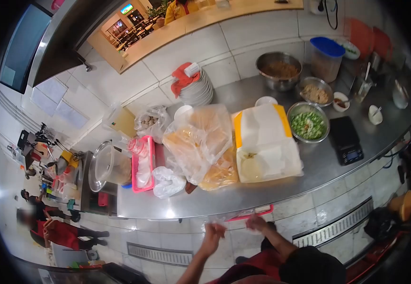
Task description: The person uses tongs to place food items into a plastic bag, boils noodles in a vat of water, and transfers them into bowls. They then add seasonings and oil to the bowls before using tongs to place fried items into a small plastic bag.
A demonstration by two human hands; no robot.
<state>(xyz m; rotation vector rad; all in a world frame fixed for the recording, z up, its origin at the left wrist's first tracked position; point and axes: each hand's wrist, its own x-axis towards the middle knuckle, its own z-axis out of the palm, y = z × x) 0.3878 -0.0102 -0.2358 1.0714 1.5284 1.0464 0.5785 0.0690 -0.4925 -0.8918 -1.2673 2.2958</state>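
In front of the counter's near edge, my left hand [213, 235] is raised with its fingers curled closed. To its right, my right hand [258, 223] is also closed, its fingers pinched together. Faint, see-through material shows by both hands, too blurred to name. Just beyond them, a pink tray [262, 209] sticks out from below the counter edge. On the steel counter [205, 202] ahead lie an opened paper-lined yellow box [267, 137] with a pale round piece [251, 169] inside, and clear plastic bags of yellow-orange food [201, 142].
Right of the box stand a bowl of chopped greens [302, 127], a bowl of crumbly filling [315, 91], a large steel bowl [279, 71] and a black scale [345, 142]. Stacked plates [198, 92] and a pink basket [137, 171] are leftward. A person [63, 232] stands far left.
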